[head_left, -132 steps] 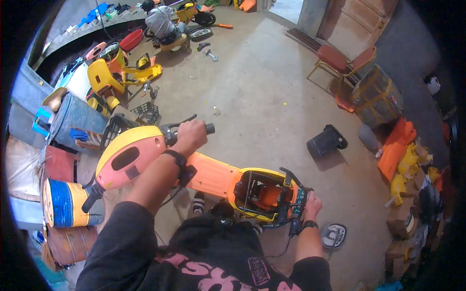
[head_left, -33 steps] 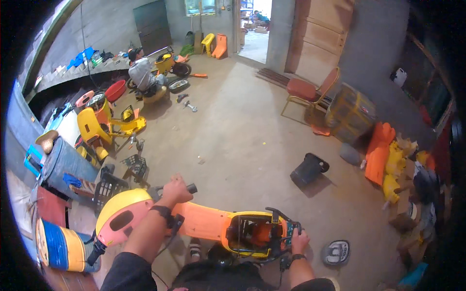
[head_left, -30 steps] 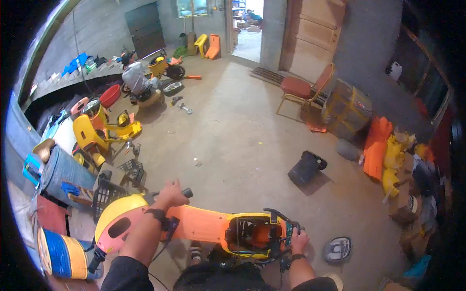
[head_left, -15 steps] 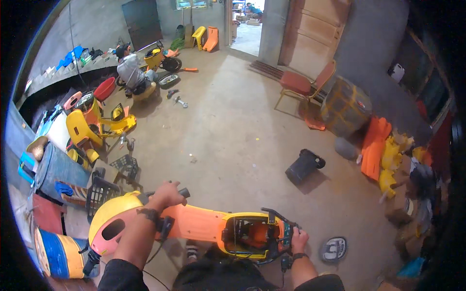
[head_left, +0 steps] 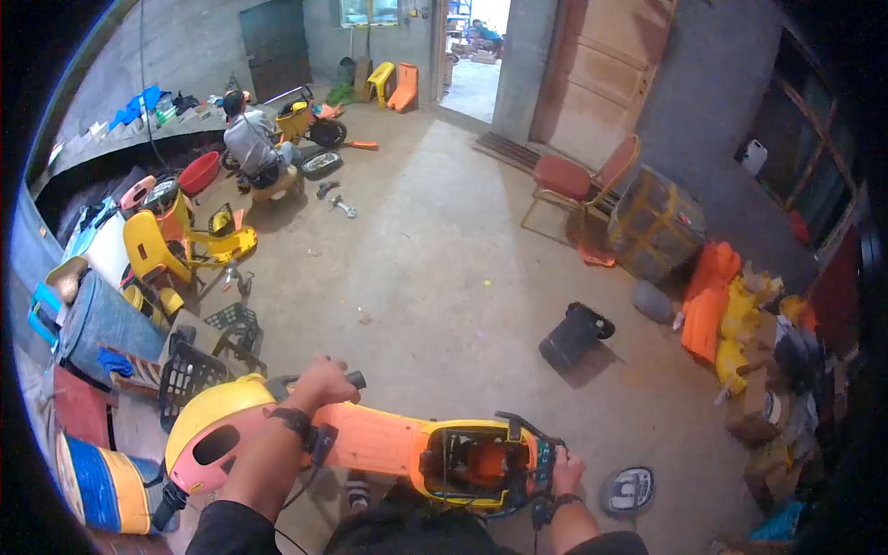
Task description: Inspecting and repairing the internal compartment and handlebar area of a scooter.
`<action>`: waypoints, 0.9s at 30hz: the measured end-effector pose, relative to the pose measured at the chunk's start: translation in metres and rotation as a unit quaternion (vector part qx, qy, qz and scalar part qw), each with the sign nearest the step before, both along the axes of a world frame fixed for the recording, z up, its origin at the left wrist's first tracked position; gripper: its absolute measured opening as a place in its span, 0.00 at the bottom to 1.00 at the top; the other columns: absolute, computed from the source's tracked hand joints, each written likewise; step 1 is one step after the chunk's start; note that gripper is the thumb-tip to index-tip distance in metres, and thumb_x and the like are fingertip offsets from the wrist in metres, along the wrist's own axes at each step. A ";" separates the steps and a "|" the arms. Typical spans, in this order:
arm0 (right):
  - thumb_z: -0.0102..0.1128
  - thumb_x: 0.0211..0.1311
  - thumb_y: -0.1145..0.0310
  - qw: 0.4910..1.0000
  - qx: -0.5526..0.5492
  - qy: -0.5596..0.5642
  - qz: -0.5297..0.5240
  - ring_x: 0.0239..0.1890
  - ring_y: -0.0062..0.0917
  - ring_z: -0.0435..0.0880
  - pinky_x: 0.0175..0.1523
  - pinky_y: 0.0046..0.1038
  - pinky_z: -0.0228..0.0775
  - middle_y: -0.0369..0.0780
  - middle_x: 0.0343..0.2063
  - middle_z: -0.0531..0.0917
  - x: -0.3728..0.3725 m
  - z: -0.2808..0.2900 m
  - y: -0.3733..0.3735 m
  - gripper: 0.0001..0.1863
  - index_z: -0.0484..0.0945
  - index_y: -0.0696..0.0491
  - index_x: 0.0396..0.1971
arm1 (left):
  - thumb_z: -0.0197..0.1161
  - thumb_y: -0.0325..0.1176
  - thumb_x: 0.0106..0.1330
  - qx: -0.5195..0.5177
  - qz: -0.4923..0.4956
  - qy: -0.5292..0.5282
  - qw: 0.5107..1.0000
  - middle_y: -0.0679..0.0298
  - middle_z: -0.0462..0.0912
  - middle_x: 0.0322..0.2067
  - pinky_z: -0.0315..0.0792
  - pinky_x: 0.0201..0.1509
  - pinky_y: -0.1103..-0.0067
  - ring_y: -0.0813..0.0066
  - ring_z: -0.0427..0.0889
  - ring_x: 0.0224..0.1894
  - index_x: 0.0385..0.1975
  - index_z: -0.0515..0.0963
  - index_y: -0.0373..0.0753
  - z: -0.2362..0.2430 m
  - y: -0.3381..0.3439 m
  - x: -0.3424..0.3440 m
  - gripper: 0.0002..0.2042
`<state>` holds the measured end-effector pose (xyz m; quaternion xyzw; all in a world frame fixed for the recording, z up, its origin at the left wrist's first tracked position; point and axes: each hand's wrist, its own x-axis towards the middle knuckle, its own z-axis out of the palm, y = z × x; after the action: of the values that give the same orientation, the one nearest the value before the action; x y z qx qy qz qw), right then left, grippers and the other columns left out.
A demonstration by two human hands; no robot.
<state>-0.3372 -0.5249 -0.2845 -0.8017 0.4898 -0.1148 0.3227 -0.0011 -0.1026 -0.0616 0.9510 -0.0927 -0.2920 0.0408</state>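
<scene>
An orange, yellow and pink electric scooter (head_left: 370,440) stands crosswise in front of me, its front end to my left. My left hand (head_left: 324,382) is closed round the far side of the handlebar (head_left: 356,379), whose black grip end shows past the fingers. At the scooter's rear, my right hand (head_left: 567,473) grips the black rear rail (head_left: 533,427) beside the open, yellow-rimmed seat compartment (head_left: 476,462). Parts and wires inside that compartment are too dim to make out. My left forearm hides some of the pink front cover (head_left: 222,448).
A black bucket-like part (head_left: 571,340) lies on the floor ahead, and a round badge-like disc (head_left: 629,489) lies right of the rear. Crates (head_left: 190,375) and a striped drum (head_left: 106,481) crowd the left. Further off, a person (head_left: 254,139) sits by another scooter; a red chair (head_left: 578,180) stands right.
The view has tilted up a little. My left hand's fingers, partly raised before, are now folded lower over the handlebar. The right hand keeps its hold on the rear rail.
</scene>
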 end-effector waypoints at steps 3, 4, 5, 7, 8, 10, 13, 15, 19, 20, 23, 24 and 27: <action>0.57 0.61 0.47 1.000 -0.001 -0.011 0.010 0.37 0.56 0.81 0.46 0.52 0.69 0.58 0.30 0.83 0.003 0.007 0.006 0.28 0.83 0.63 0.27 | 0.69 0.49 0.43 0.001 0.018 -0.002 1.000 0.41 0.76 0.56 0.72 0.63 0.64 0.48 0.74 0.62 0.56 0.79 0.37 0.007 0.001 -0.005 0.36; 0.57 0.61 0.47 1.000 -0.012 -0.007 0.016 0.37 0.56 0.81 0.46 0.52 0.69 0.58 0.30 0.83 0.002 0.006 0.005 0.28 0.83 0.63 0.27 | 0.70 0.49 0.43 0.002 0.019 -0.006 1.000 0.41 0.77 0.56 0.73 0.63 0.64 0.47 0.74 0.61 0.55 0.79 0.37 0.007 0.002 -0.006 0.36; 0.56 0.61 0.47 0.999 -0.022 -0.002 0.023 0.36 0.56 0.81 0.46 0.52 0.69 0.58 0.30 0.83 0.001 0.005 0.005 0.28 0.83 0.63 0.27 | 0.70 0.49 0.43 0.004 0.020 -0.011 1.000 0.41 0.77 0.55 0.73 0.62 0.64 0.47 0.75 0.60 0.54 0.80 0.37 0.006 0.003 -0.007 0.35; 0.56 0.61 0.47 1.000 -0.023 -0.002 0.020 0.36 0.56 0.81 0.46 0.51 0.69 0.58 0.30 0.83 -0.002 0.002 0.006 0.29 0.83 0.63 0.27 | 0.71 0.49 0.42 0.001 0.011 -0.014 1.000 0.41 0.78 0.55 0.74 0.61 0.64 0.47 0.76 0.59 0.54 0.80 0.37 0.006 0.006 -0.010 0.35; 0.56 0.61 0.47 1.000 -0.024 -0.002 0.019 0.36 0.56 0.81 0.46 0.51 0.69 0.58 0.30 0.83 -0.003 0.000 0.006 0.29 0.83 0.63 0.26 | 0.71 0.49 0.42 -0.001 0.008 -0.017 1.000 0.42 0.78 0.54 0.74 0.61 0.64 0.47 0.77 0.58 0.54 0.80 0.37 0.006 0.008 -0.011 0.36; 0.56 0.61 0.47 1.000 -0.012 -0.005 0.011 0.37 0.55 0.81 0.46 0.51 0.70 0.58 0.30 0.83 -0.004 -0.003 0.006 0.28 0.83 0.63 0.26 | 0.72 0.49 0.41 -0.005 0.002 -0.035 0.999 0.43 0.80 0.52 0.75 0.60 0.65 0.48 0.78 0.57 0.50 0.82 0.37 0.007 0.010 -0.015 0.34; 0.58 0.60 0.48 1.000 0.000 -0.011 0.012 0.37 0.55 0.81 0.46 0.51 0.70 0.57 0.30 0.83 -0.008 -0.001 0.005 0.27 0.83 0.62 0.26 | 0.73 0.49 0.40 -0.008 -0.001 -0.043 0.999 0.46 0.83 0.48 0.76 0.58 0.65 0.51 0.80 0.55 0.44 0.85 0.37 0.019 0.008 -0.022 0.30; 0.59 0.60 0.49 1.000 0.015 -0.011 0.014 0.38 0.55 0.81 0.47 0.50 0.71 0.57 0.32 0.84 -0.009 0.005 0.006 0.25 0.83 0.62 0.30 | 0.74 0.49 0.40 -0.016 0.004 -0.047 0.999 0.47 0.85 0.45 0.77 0.56 0.65 0.52 0.82 0.53 0.39 0.86 0.36 0.022 0.008 -0.024 0.28; 0.62 0.57 0.50 0.997 -0.049 -0.011 0.056 0.51 0.52 0.77 0.55 0.48 0.68 0.56 0.47 0.81 -0.017 0.014 0.021 0.27 0.81 0.60 0.46 | 0.75 0.48 0.39 -0.022 0.007 -0.057 0.998 0.48 0.86 0.41 0.80 0.51 0.66 0.53 0.85 0.46 0.33 0.87 0.35 0.003 0.013 -0.016 0.25; 0.63 0.56 0.50 0.993 -0.094 -0.018 0.076 0.55 0.51 0.75 0.57 0.48 0.67 0.55 0.53 0.79 -0.020 0.017 0.034 0.30 0.79 0.59 0.50 | 0.75 0.48 0.39 -0.018 0.005 -0.063 0.998 0.48 0.86 0.41 0.80 0.50 0.66 0.54 0.85 0.45 0.32 0.87 0.35 0.003 0.015 -0.015 0.24; 0.66 0.51 0.52 0.962 -0.225 0.005 0.153 0.68 0.50 0.61 0.67 0.52 0.55 0.54 0.67 0.64 -0.055 0.016 0.089 0.34 0.75 0.56 0.57 | 0.75 0.47 0.39 -0.021 0.004 -0.072 0.997 0.49 0.86 0.39 0.81 0.48 0.66 0.54 0.86 0.42 0.30 0.87 0.36 0.001 0.021 -0.015 0.22; 0.66 0.50 0.52 0.949 -0.219 0.059 0.217 0.70 0.49 0.58 0.69 0.56 0.51 0.54 0.68 0.62 -0.069 0.031 0.109 0.35 0.74 0.55 0.58 | 0.75 0.48 0.39 -0.024 0.006 -0.087 0.996 0.50 0.87 0.37 0.81 0.47 0.66 0.54 0.87 0.40 0.30 0.87 0.36 -0.004 0.028 -0.015 0.23; 0.70 0.47 0.51 0.871 -0.151 0.031 0.466 0.74 0.46 0.53 0.71 0.62 0.45 0.48 0.70 0.62 -0.190 -0.060 0.115 0.42 0.69 0.48 0.65 | 0.74 0.48 0.39 -0.056 -0.021 -0.092 0.994 0.51 0.87 0.34 0.81 0.46 0.66 0.55 0.87 0.38 0.31 0.87 0.36 -0.009 0.005 -0.018 0.23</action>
<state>-0.5269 -0.4095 -0.3447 -0.9790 0.0461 0.0013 0.1986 -0.0194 -0.0974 -0.0708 0.9678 -0.1325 -0.1987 0.0796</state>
